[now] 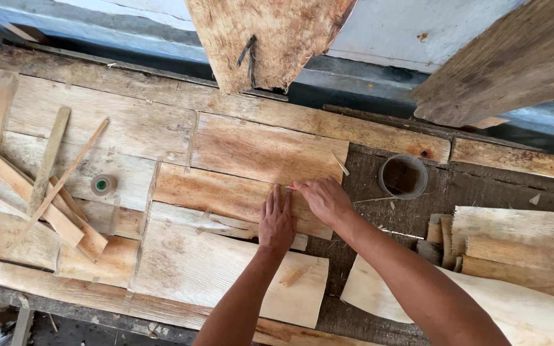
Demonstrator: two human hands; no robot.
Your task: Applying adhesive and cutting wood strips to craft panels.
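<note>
Head view. We see the left hand (277, 220) laid flat, fingers together and extended, pressing on a reddish-brown thin wood veneer sheet (226, 195) near the middle of the worn wooden workbench (379, 192). The right hand (323, 197) rests just beside it on the same sheet, fingers curled around a small red-tipped tool (290, 188) whose tip touches the sheet's upper edge. A pale veneer sheet (213, 269) lies below, overlapping the first. A clear round plastic container (403, 176) stands near the right hand. A small roll of tape with a green core (102, 184) sits well to the left, beside loose narrow wood strips (52, 192).
</note>
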